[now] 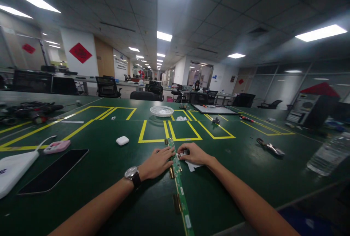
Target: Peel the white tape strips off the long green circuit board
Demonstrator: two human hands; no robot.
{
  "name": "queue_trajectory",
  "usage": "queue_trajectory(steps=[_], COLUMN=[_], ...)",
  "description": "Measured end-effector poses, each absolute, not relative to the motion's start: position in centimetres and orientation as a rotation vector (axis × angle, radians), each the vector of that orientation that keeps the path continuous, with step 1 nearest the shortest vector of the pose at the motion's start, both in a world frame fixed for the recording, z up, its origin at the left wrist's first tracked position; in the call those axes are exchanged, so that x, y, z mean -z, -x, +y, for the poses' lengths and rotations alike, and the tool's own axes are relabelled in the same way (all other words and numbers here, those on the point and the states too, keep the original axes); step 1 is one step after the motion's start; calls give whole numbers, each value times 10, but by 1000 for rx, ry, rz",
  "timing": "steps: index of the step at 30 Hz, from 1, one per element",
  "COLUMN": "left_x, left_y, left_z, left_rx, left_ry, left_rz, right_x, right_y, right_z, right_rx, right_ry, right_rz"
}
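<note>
A long narrow green circuit board strip [179,188] lies on the dark green table [109,177], running from near the front edge toward the yellow tape squares. My left hand [157,163], with a wristwatch [133,175] on its wrist, rests flat against the strip's left side. My right hand [193,153] sits at the strip's right side, fingers curled over a small white piece [182,153] by the board. A white paper scrap [193,166] lies under that hand.
At the left lie a black phone [54,170], a white power bank [13,168], a pink item [57,146] and a white earbud case [122,140]. A white basket [162,111], pliers [270,147], a water bottle [329,154] and a flat panel [214,109] are farther out.
</note>
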State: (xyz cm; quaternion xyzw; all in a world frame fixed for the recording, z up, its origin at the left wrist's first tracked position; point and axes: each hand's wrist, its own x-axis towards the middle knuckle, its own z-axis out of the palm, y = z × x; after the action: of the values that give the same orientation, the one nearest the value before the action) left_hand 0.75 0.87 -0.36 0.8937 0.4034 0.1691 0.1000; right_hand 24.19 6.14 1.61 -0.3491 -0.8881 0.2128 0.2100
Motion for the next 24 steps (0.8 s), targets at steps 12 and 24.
queue_trajectory(steps=[12, 24], left_x=[8, -1], left_y=[1, 7], left_z=[23, 19], left_rx=[-1085, -1312], left_ry=[-2187, -2143], left_rz=[1174, 1239], right_x=[-24, -17], right_y=[-233, -313], right_z=[59, 98], right_rx=[-441, 12], right_ry=[572, 1498], right_rz=[-2667, -2478])
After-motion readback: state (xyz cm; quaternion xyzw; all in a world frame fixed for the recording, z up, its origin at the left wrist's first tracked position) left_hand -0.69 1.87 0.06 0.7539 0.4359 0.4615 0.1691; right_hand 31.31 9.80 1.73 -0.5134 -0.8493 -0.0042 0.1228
